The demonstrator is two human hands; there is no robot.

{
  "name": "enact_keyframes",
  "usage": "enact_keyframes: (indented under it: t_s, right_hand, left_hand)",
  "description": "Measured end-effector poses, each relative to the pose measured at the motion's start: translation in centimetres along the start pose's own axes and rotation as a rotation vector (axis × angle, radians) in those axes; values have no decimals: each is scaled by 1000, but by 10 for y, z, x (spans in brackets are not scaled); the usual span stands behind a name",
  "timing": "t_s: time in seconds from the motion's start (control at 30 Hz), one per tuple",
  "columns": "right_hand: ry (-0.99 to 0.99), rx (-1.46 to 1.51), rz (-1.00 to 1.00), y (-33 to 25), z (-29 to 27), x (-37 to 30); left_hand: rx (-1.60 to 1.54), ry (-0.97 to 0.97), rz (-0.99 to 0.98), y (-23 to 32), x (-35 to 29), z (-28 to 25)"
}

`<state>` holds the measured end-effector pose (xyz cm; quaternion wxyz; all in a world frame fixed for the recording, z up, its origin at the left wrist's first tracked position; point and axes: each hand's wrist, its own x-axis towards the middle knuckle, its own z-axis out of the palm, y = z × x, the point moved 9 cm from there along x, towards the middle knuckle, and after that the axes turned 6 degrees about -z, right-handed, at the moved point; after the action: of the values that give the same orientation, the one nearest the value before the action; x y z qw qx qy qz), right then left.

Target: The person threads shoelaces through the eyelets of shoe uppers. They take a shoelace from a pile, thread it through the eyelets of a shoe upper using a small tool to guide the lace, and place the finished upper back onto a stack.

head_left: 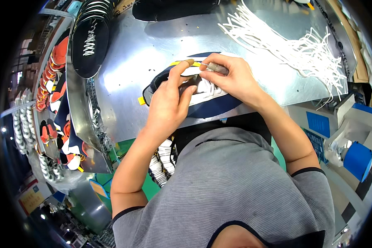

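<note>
A navy and white shoe upper [216, 108] with yellow trim lies on the metal table in front of me. My left hand [169, 99] grips its near left part, thumb and forefinger curled at the opening. My right hand [235, 78] pinches a small tool with a worn greyish handle [217, 69] and a thin metal shaft, like an awl or lacing hook. Its shaft points left toward the yellow and white edge, close to my left fingertip; the exact tip is hard to make out. White lace rows show between the hands.
White shoelaces [285, 49] lie in a loose pile at the far right of the metal table [124, 103]. Stacked black shoe uppers [89, 49] stand far left, with another black piece [173, 9] at the back. Orange shoe parts [56, 58] fill the left side; a blue-and-white machine [357, 161] stands right.
</note>
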<state>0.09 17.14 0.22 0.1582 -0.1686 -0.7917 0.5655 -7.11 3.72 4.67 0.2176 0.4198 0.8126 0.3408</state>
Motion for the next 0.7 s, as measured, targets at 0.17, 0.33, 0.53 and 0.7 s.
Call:
enact_keyframes:
  t_s: [0.17,0.33,0.53,0.7]
  right_hand:
    - [-52,34,-20,1,0,9]
    - [-72,164,85,11,5,0]
    - [57,255,24,5,-12,-4]
    - [27,458,107,4,9,8]
  left_hand:
    - [131,88,142,6,6,-4]
    - [179,181,219,9,3,-11]
    - [341,575,419,4,-80,-35]
    - [-1238,329,-495,-100,-97,24]
